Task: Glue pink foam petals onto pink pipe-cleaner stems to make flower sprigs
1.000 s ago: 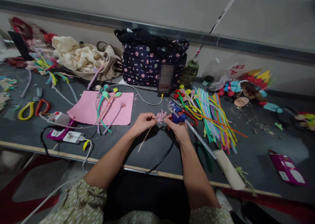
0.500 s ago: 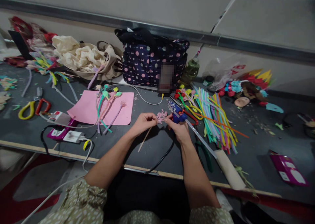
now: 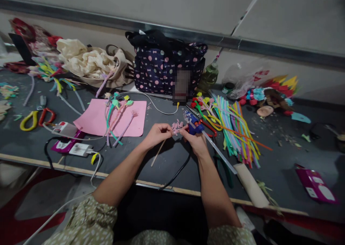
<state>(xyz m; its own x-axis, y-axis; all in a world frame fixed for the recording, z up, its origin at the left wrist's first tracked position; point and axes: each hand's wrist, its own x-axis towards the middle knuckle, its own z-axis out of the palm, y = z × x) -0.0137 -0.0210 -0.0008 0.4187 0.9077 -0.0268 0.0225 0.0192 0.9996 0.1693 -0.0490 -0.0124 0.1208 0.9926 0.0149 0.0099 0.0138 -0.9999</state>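
My left hand (image 3: 159, 134) is closed, thumb and fingertips pinched on a thin beige stick (image 3: 158, 153) that slants down toward the table's front edge. A small heap of pink pieces (image 3: 176, 125) lies between my two hands, close to the fingertips. My right hand (image 3: 198, 141) is wrapped round a blue glue gun (image 3: 192, 124), whose nozzle end points away from me. A long clear glue stick (image 3: 219, 152) juts from its back, and a black cord (image 3: 180, 171) runs below the hand. The right thumb and fingertip reach the pink pieces; whether they pinch one is unclear.
Coloured pipe cleaners (image 3: 234, 130) lie to the right, near green-handled pliers (image 3: 225, 167) and a pale roll (image 3: 250, 185). On the left are pink paper (image 3: 90, 119) with fuzzy flowers, scissors (image 3: 33, 121) and a power strip (image 3: 67, 146). A dotted bag (image 3: 164, 65) stands behind.
Both hands stay almost in place, with only slight finger movement around the pink pieces. The stick and glue gun are held as before.
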